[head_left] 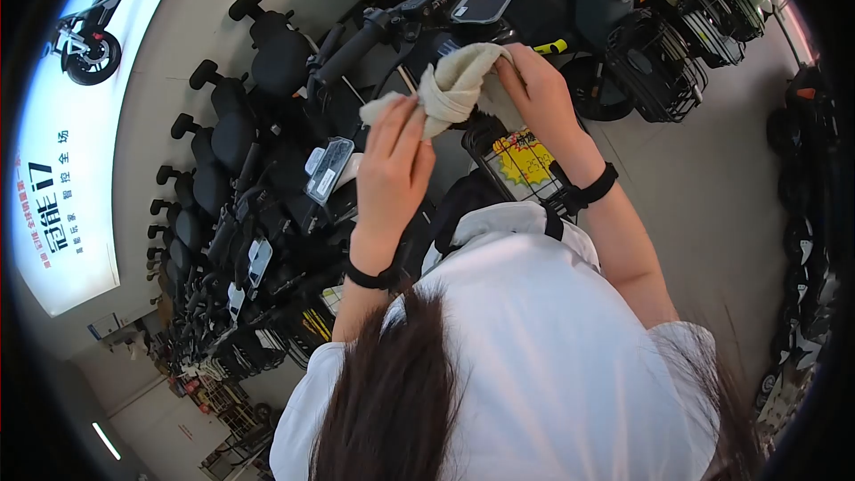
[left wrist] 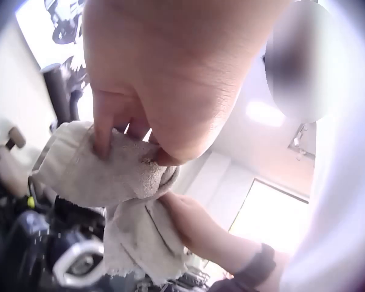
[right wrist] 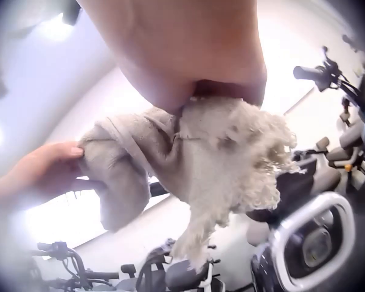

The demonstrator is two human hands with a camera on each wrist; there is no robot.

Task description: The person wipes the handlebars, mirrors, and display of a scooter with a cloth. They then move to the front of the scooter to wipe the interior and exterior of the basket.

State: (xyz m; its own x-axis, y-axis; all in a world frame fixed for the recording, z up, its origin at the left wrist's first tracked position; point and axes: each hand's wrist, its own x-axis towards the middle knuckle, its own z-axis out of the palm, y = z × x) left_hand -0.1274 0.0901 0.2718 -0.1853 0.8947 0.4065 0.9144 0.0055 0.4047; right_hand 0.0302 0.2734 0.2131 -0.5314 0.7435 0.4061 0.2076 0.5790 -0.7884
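Both hands hold a beige cloth [head_left: 450, 89] up in front of the body, above the scooters. It is twisted, with a knot-like fold in its middle. The left hand [head_left: 392, 156] pinches one end between fingers and thumb. At the other end the right hand [head_left: 541, 89] grips the cloth, fingers bent over it. Frayed, fluffy edges of the cloth [right wrist: 231, 152] hang below the right hand in the right wrist view. In the left wrist view the cloth [left wrist: 103, 164] bunches under the left fingertips.
A handlebar [head_left: 361, 49] and a display screen [head_left: 484, 2] lie just beyond the cloth. Rows of scooters with black seats [head_left: 233, 134] stand to the left. Right are wire baskets [head_left: 655, 67] and grey floor [head_left: 686, 187]. A basket with a yellow price sign [head_left: 521, 160] sits below.
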